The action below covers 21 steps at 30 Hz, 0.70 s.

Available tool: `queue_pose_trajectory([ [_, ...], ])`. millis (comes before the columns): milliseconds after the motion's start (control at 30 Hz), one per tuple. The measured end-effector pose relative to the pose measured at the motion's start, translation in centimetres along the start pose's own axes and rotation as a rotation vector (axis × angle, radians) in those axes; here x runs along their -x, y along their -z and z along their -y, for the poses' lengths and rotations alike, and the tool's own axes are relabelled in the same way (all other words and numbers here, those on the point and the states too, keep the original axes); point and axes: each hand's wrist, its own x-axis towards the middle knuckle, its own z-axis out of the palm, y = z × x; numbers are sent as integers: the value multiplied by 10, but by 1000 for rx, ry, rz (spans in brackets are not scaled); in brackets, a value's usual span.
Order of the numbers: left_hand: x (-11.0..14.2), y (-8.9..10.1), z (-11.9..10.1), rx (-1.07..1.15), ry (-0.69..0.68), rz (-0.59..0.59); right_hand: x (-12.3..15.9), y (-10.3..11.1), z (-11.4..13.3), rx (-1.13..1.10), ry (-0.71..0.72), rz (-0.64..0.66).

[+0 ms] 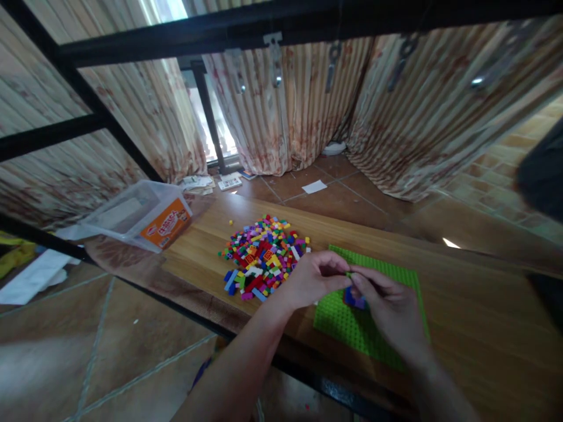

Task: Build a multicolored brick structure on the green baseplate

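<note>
Both hands are together over the green baseplate, left hand and right hand meeting at the fingertips, pinching what looks like a small green piece. The blue and purple bricks sit on that plate, just to the near side of the fingertips, with the right hand closer and partly covering them, so their long axis can't be told. Away left on the worktop, the loose brick pile spreads beside the left hand; farther left, a clear box wears an orange label, its pale stylised lettering too blurred to read.
</note>
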Motion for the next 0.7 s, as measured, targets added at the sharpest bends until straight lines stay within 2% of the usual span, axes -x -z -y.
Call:
queue_pose_trajectory([
  [200, -2, 5, 9, -14, -29, -105, 0, -4, 0, -37, -55, 14],
  [367, -2, 8, 14, 52, -21, -86, -1, -10, 3, -142, -135, -23],
  [467, 0, 13, 9, 12, -15, -92, -3, -16, 2, -116, -129, -34],
  [567, 2, 25, 1, -193, -26, -107, -3, -26, -5, -4, -78, -6],
  [700, 8, 46, -11, -635, -51, -190, -2, -42, -15, 145, -21, 96],
])
